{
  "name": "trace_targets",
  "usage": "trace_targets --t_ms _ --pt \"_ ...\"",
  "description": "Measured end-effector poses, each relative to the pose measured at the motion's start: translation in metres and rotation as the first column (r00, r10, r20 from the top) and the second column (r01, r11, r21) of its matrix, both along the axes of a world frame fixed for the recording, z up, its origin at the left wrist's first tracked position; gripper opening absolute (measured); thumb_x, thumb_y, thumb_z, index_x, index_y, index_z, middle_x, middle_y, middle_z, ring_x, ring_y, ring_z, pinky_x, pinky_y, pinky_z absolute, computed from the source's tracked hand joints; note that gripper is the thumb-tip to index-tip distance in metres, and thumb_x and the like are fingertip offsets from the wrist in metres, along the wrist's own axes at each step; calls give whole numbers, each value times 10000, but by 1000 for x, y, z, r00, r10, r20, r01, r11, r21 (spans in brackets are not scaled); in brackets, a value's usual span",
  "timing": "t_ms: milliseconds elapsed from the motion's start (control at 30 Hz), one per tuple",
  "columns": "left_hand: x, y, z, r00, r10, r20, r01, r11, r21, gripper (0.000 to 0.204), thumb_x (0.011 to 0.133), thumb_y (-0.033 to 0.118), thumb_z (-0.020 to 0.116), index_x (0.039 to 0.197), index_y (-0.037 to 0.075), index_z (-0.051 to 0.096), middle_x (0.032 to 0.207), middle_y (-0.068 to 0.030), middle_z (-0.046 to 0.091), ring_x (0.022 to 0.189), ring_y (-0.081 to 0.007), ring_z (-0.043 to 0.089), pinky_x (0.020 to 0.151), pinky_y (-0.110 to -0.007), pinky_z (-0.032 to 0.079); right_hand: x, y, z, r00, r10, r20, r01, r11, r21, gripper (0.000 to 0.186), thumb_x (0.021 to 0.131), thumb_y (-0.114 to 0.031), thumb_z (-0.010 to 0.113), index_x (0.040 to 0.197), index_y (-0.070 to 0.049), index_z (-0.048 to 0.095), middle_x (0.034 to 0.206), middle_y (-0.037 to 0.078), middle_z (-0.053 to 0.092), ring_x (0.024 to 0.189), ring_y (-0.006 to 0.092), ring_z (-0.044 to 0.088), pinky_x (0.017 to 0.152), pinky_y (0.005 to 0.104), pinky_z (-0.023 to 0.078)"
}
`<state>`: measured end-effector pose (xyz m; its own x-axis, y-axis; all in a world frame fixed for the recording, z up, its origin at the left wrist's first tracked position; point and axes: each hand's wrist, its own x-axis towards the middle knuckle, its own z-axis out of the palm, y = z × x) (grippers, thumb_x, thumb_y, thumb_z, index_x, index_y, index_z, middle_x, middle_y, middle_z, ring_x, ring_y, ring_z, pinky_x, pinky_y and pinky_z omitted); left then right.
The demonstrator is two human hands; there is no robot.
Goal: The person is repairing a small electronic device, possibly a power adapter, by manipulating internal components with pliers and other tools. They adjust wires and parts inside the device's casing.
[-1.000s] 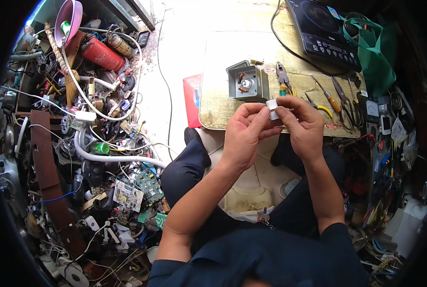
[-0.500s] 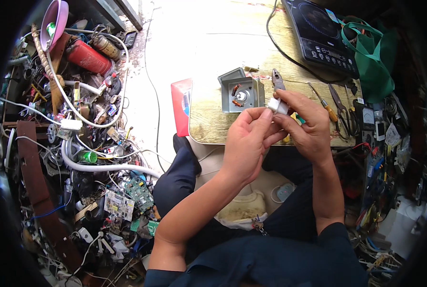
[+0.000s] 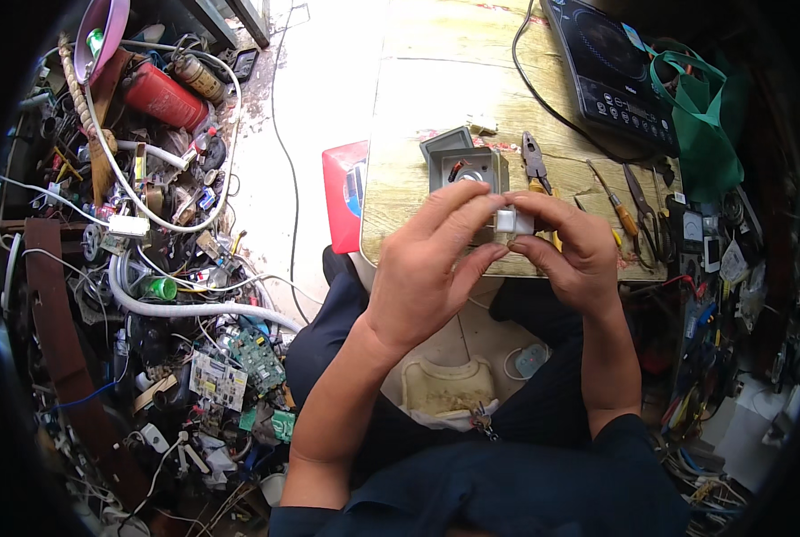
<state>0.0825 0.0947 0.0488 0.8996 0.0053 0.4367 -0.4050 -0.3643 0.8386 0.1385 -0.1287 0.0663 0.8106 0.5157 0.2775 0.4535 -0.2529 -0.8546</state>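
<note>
White block (image 3: 513, 221) held between hands, over near edge of table (image 3: 418, 107). Block pinched by thumb and forefinger of right hand (image 3: 577, 255). Left hand's (image 3: 427, 268) thumb and fingertips parted around block's left end; contact cannot be told. Box (image 3: 436, 170) partly hidden behind. Pliers (image 3: 532, 159), screwdriver (image 3: 626, 215), scissors (image 3: 636, 183) laid rightward; cooktop (image 3: 610, 67) set beyond.

Glare bleaches the floor (image 3: 333, 98) and upper tabletop (image 3: 436, 85); the fisheye rim is black.
</note>
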Motion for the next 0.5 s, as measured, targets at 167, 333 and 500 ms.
trace_targets --t_ms 167,333,500 --pt "3 13 -1 994 -86 63 83 995 56 427 891 -7 883 1304 16 774 1307 -174 783 1165 -340 788 978 -398 648 2 9 -1 986 63 154 -52 996 -77 439 952 62 799 1383 5 740 1314 190 796 1158 285 805 950 381 648" --pt "8 21 4 995 -75 60 67 990 121 372 886 -5 889 1241 10 780 1222 -163 798 1075 -327 805 908 -392 657 -4 18 2 999 32 -9 -32 999 -5 467 982 57 784 1437 29 681 1326 193 793 1168 262 799 998 369 638" --pt "14 20 4 991 -61 116 44 989 142 355 894 12 859 1226 17 733 1185 -165 781 979 -364 785 818 -430 639 -6 19 -12 973 15 -231 47 965 259 529 998 58 786 1502 22 631 1327 189 795 1168 211 786 998 355 642"
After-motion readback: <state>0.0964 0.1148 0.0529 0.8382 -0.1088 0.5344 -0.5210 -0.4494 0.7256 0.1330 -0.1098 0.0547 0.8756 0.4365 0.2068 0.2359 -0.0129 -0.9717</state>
